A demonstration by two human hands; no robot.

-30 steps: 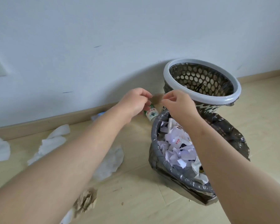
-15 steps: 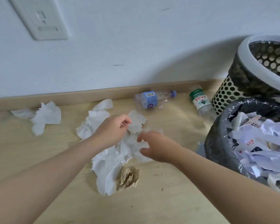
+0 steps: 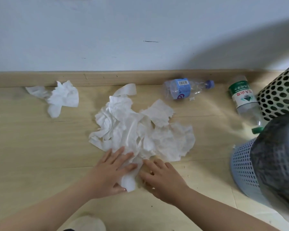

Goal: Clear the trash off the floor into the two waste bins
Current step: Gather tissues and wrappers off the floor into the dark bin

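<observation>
My left grip lies wide, fingers flat on the near edge of the crumpled white tissue-paper pile. My right grip, loosely spread and holding nothing, touches that edge beside it. Much remains, I judge: a smaller white tissue wad, a blue-labelled clear plastic bottle and a green-labelled clear plastic bottle lie uncollected by the wall. The bag-lined blue mesh bin and cream perforated bin stand to my right.
</observation>
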